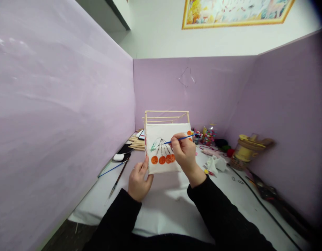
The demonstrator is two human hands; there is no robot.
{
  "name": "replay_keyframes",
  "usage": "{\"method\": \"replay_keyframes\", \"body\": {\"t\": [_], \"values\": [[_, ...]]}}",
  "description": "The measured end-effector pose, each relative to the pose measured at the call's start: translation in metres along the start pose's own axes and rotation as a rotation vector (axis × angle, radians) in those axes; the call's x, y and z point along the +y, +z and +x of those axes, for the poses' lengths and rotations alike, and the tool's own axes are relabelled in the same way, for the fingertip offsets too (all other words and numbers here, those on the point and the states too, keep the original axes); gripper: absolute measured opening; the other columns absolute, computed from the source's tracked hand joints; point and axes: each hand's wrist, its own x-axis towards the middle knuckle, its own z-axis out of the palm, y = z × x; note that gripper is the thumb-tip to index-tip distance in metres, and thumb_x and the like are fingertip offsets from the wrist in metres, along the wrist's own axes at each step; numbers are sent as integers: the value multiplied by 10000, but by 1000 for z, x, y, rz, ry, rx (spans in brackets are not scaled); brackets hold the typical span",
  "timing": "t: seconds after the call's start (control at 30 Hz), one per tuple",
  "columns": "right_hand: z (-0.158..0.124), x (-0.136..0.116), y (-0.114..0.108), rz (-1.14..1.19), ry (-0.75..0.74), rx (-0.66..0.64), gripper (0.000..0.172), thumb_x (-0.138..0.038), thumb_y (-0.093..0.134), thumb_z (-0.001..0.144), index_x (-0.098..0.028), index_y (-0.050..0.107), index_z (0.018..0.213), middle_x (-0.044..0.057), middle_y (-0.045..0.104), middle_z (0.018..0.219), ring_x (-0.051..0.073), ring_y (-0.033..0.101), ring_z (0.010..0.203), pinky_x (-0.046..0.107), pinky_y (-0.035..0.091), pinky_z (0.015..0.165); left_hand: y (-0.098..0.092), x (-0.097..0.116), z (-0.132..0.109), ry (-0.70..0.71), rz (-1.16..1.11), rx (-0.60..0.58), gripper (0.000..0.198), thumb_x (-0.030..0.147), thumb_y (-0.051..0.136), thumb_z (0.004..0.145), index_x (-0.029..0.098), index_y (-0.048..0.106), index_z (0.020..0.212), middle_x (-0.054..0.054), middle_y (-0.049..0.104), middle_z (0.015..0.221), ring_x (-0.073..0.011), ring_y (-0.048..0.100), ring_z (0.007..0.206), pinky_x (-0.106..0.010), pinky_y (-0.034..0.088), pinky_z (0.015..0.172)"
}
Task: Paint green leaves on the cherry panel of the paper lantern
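A white panel (163, 130) covers the lower front of a thin wooden stick frame (167, 111). Painted on it are a row of orange discs, dark thin stems and a green leaf shape. My left hand (139, 181) grips the panel's lower left corner, thumb in front near the bottom edge. In my right hand (184, 153) is a slim blue paintbrush (187, 137), held like a pen. Its tip points left at the top of the stems; whether it touches the surface I cannot tell. The right hand covers part of the painted row.
On the left lie a dark-handled brush (120, 177), another blue brush (112, 169), a white earbud case (118, 157) and wooden sticks (136, 143). To the right are crumpled tissue (214, 164), a jar of colourful balls (209, 135), a yellow basket-like holder (241, 153) and a black cable (262, 204). Purple partitions enclose the table.
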Motion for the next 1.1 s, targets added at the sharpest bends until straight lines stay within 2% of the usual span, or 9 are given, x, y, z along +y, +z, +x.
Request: {"method": "replay_keyframes", "body": {"t": [0.2, 0.37, 0.53, 0.7, 0.83, 1.0, 1.1], "values": [[-1, -1, 1, 7, 3, -43, 146, -262, 479, 876, -185, 558, 780, -11, 579, 596, 119, 543, 534, 239, 412, 543, 0, 0, 0, 14, 1, 14, 695, 167, 550, 820, 224, 298, 1465, -69, 582, 915, -198, 580, 806, -315, 525, 722], [-1, -3, 0, 23, 0, -17, 154, -267, 476, 883, -186, 558, 781, -9, 585, 600, 118, 548, 534, 236, 414, 537, 1, -1, 0, 6, 9, 4, 681, 169, 542, 822, 220, 311, 1459, -65, 580, 903, -196, 583, 801, -314, 522, 725], [-2, -1, 2, 17, -16, -75, 141, -269, 478, 876, -192, 560, 790, -13, 587, 601, 118, 548, 530, 239, 415, 540, 0, 0, 0, 4, -8, -1, 689, 171, 547, 821, 223, 303, 1463, -66, 583, 913, -198, 584, 809, -314, 523, 728], [-2, -1, 2, 1, -37, -38, 153, -279, 471, 883, -192, 563, 799, 1, 612, 631, 127, 573, 563, 245, 432, 561, 0, 0, 1, 12, 11, 6, 681, 188, 541, 832, 222, 296, 1466, -74, 585, 931, -199, 589, 812, -312, 524, 721], [-2, -4, 2, 1, -73, -89, 151, -276, 467, 888, -194, 563, 803, -6, 609, 627, 118, 556, 538, 242, 429, 557, 0, 0, 1, 15, -4, 10, 687, 181, 547, 825, 219, 302, 1465, -67, 581, 906, -199, 581, 803, -312, 524, 716], [-2, -4, 2, -6, -91, -68, 141, -260, 464, 890, -193, 559, 810, -3, 613, 647, 120, 570, 568, 240, 434, 571, 0, 0, 1, 9, 0, 5, 677, 171, 534, 826, 215, 308, 1462, -66, 581, 892, -200, 581, 796, -316, 523, 714], [-2, -4, 2, 3, -110, -120, 146, -262, 461, 890, -192, 563, 813, -12, 593, 623, 112, 545, 536, 230, 421, 539, -1, -1, 1, 4, 14, -13, 660, 186, 527, 831, 211, 318, 1456, -68, 584, 897, -202, 586, 803, -318, 524, 721]]}}
